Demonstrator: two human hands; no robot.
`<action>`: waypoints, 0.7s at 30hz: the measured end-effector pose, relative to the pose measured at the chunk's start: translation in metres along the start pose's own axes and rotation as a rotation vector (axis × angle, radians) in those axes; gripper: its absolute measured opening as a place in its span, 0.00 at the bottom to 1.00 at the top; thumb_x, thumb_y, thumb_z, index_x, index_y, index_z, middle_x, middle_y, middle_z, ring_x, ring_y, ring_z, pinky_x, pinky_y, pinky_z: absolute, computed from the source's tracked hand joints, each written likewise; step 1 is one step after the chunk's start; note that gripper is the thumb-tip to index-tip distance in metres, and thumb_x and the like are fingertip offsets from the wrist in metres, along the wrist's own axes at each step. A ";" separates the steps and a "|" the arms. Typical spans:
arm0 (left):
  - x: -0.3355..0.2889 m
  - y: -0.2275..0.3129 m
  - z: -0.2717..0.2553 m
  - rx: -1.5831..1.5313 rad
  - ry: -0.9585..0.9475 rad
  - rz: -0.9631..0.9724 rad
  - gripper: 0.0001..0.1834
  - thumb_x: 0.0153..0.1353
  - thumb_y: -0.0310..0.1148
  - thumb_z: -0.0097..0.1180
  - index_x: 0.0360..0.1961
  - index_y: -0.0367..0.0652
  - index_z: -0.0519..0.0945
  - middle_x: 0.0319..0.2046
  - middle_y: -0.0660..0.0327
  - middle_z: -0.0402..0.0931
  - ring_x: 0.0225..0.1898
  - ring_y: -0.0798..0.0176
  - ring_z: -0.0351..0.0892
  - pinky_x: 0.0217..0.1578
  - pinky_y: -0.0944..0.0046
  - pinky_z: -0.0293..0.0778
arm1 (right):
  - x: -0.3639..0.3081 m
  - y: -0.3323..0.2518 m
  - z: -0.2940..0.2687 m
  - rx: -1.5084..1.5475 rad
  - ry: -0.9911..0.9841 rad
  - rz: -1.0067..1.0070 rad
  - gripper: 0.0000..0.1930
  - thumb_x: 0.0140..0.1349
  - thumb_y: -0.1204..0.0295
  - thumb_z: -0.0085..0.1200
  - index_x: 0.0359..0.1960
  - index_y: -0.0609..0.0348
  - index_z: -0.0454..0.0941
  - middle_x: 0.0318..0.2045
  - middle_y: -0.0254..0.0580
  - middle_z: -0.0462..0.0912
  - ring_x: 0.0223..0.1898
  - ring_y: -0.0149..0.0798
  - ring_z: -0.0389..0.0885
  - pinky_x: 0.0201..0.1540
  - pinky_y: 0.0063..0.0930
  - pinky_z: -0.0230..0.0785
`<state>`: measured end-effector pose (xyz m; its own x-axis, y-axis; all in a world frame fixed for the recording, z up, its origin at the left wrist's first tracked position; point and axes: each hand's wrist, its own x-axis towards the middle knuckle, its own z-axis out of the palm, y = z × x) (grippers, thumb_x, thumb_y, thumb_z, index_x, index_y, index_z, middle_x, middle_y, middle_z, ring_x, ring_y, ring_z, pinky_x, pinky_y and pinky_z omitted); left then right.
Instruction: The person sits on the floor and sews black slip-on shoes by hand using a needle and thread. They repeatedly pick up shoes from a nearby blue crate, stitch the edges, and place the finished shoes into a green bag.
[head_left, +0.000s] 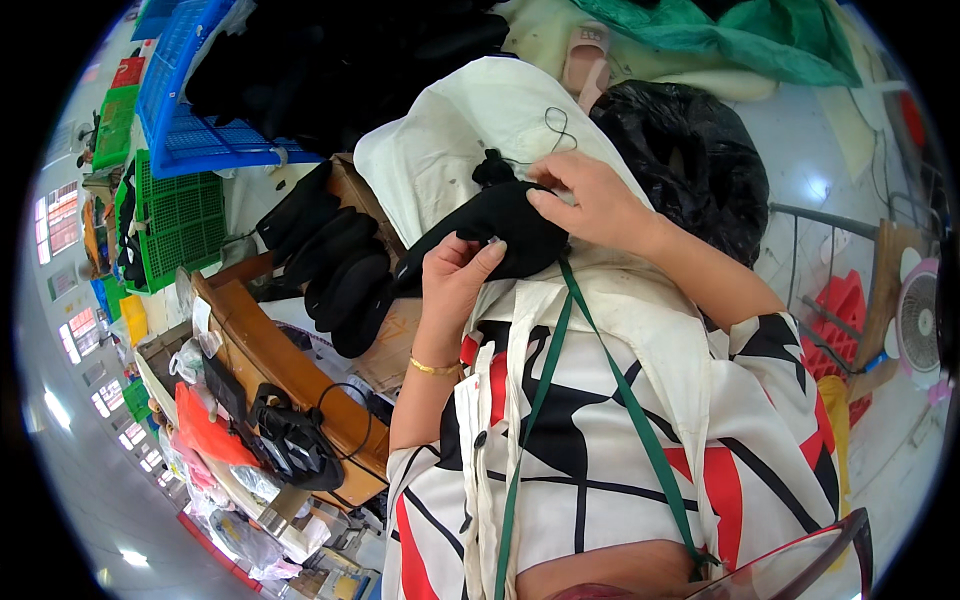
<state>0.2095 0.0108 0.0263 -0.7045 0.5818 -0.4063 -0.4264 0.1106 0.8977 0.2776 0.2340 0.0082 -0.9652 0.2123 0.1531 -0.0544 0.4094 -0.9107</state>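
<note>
My left hand [455, 280] grips the near end of a black fabric shoe upper [500, 225], thumb and fingers pinched on its edge. My right hand [590, 205] holds the far side of the same piece, fingers curled over its top. A thin black thread [558, 125] loops up from the piece onto the cream cloth [450, 140] spread over my lap. A gold bracelet sits on my left wrist.
A row of black shoe uppers [335, 260] lies on a cardboard box to the left. Blue [185, 110] and green [180, 215] plastic crates stand beyond. A black plastic bag [690, 150] bulges at right. A wooden bench [290, 370] carries black straps. A fan [915, 320] stands far right.
</note>
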 end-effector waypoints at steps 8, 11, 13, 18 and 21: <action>0.007 -0.023 -0.004 0.180 0.059 0.043 0.06 0.60 0.26 0.65 0.36 0.38 0.81 0.28 0.73 0.75 0.31 0.79 0.69 0.32 0.75 0.68 | 0.013 -0.022 0.017 -0.201 -0.012 -0.315 0.09 0.53 0.70 0.62 0.25 0.57 0.74 0.25 0.43 0.72 0.30 0.50 0.73 0.33 0.41 0.67; 0.008 -0.017 0.002 0.381 0.129 0.151 0.10 0.59 0.28 0.65 0.29 0.36 0.75 0.24 0.73 0.67 0.29 0.77 0.63 0.30 0.73 0.65 | 0.004 -0.016 0.016 -0.202 0.068 -0.259 0.09 0.51 0.71 0.62 0.22 0.57 0.72 0.24 0.44 0.71 0.29 0.51 0.73 0.31 0.42 0.66; 0.009 -0.016 0.001 0.461 0.146 0.206 0.09 0.58 0.27 0.65 0.30 0.35 0.75 0.25 0.70 0.67 0.29 0.76 0.64 0.30 0.72 0.65 | 0.000 -0.007 0.016 -0.174 0.138 -0.258 0.11 0.53 0.66 0.63 0.26 0.58 0.75 0.24 0.46 0.71 0.29 0.52 0.73 0.34 0.42 0.68; 0.011 -0.006 -0.005 0.640 0.085 0.351 0.06 0.59 0.25 0.63 0.31 0.36 0.77 0.27 0.61 0.72 0.30 0.66 0.69 0.33 0.66 0.67 | 0.011 -0.004 -0.025 0.030 -0.515 0.449 0.26 0.61 0.49 0.58 0.39 0.67 0.80 0.38 0.55 0.83 0.42 0.48 0.81 0.47 0.38 0.71; 0.015 0.018 0.018 0.833 0.091 0.609 0.10 0.59 0.24 0.61 0.42 0.36 0.79 0.37 0.55 0.77 0.40 0.54 0.74 0.45 0.59 0.70 | 0.004 0.013 -0.029 0.313 -0.243 0.379 0.26 0.62 0.50 0.58 0.45 0.66 0.81 0.39 0.48 0.85 0.41 0.40 0.81 0.49 0.34 0.71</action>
<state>0.2014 0.0355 0.0395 -0.7243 0.6666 0.1763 0.5202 0.3606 0.7742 0.2808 0.2656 0.0079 -0.9613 0.0671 -0.2674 0.2710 0.0525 -0.9611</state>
